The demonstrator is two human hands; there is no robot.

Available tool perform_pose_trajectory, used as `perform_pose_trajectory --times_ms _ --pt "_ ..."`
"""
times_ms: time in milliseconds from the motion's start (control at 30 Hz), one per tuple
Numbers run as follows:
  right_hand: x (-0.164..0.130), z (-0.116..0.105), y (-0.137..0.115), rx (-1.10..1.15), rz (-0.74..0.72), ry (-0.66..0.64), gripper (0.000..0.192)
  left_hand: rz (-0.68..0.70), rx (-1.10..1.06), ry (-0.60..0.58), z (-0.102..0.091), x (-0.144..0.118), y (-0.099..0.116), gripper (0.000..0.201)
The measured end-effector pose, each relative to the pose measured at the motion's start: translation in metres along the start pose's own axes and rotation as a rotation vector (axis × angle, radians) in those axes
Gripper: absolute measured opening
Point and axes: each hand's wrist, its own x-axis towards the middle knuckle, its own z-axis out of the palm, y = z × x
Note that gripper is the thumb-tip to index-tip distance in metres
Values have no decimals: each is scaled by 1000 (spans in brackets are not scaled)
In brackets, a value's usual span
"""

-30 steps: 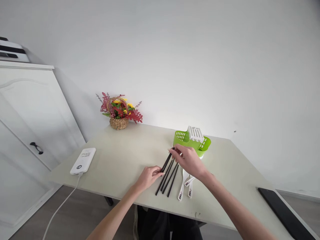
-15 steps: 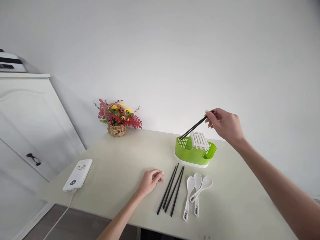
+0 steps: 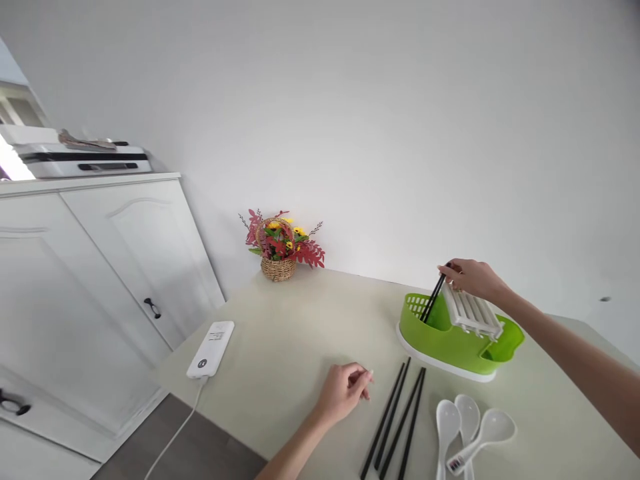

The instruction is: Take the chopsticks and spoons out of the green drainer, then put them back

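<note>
Chopsticks [image 3: 433, 300], a black pair pinched in the right hand [image 3: 473, 278], stand tips-down in the green rack [image 3: 450, 341]: the insertion step. Four more chopsticks [image 3: 395, 421] lie just right of the loosely curled, empty left hand [image 3: 345, 392]; spoons [image 3: 467, 427] beyond. Next, probably, letting go.

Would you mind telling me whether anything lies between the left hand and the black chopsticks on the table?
Nothing visible does. The left hand rests on the table just left of the loose chopsticks, with only bare tabletop between them. The white spoons lie on the chopsticks' far side.
</note>
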Motion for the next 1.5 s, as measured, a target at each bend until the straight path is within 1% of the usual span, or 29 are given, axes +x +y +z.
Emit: perform_pose_trajectory --times_ms 100,167,233,300,367,433,533,600,700,800,867,933,1000,1067,1167,1300,1400,1500 --pt "11 6 12 17 36 -3 41 5 4 16 1 -1 -1 51" --pt "14 8 17 21 61 13 49 -1 -3 21 1 -1 -2 51" --pt "11 6 17 21 83 69 61 -9 -14 21 2 -1 -4 51" --pt "2 1 12 19 91 169 69 -15 -18 19 2 0 -5 52" --pt "-13 -8 3 22 67 274 66 -17 -12 18 2 0 -5 52" --pt "-34 -18 -9 35 10 328 59 -10 10 19 2 1 -4 51" --pt "-72 -28 -22 46 -109 314 48 16 64 7 0 1 1 49" --pt "-100 -27 -23 39 -194 230 44 29 104 -12 -1 0 6 47" --pt "-145 -15 -12 31 -289 76 42 49 170 -28 -1 -2 11 44" --pt "-191 4 8 43 -292 14 39 88 260 -26 3 -6 17 39" --pt "-221 17 22 126 -240 -9 39 122 343 -6 8 -10 21 35" --pt "-248 30 34 256 -152 -15 39 162 440 24 16 -12 26 31" --pt "-270 44 42 370 -65 5 39 193 534 43 24 -14 31 29" --pt "-289 58 46 437 -20 17 40 198 619 36 31 -15 36 28" --pt "-310 77 48 496 0 -7 40 159 734 6 37 -14 42 25" --pt "-326 96 48 567 28 -9 41 89 845 -35 36 -7 51 15" --pt "-332 101 48 587 36 8 40 51 971 -58 33 1 60 10" --pt "-332 99 42 604 30 16 40 10 1065 -64 31 10 67 10"
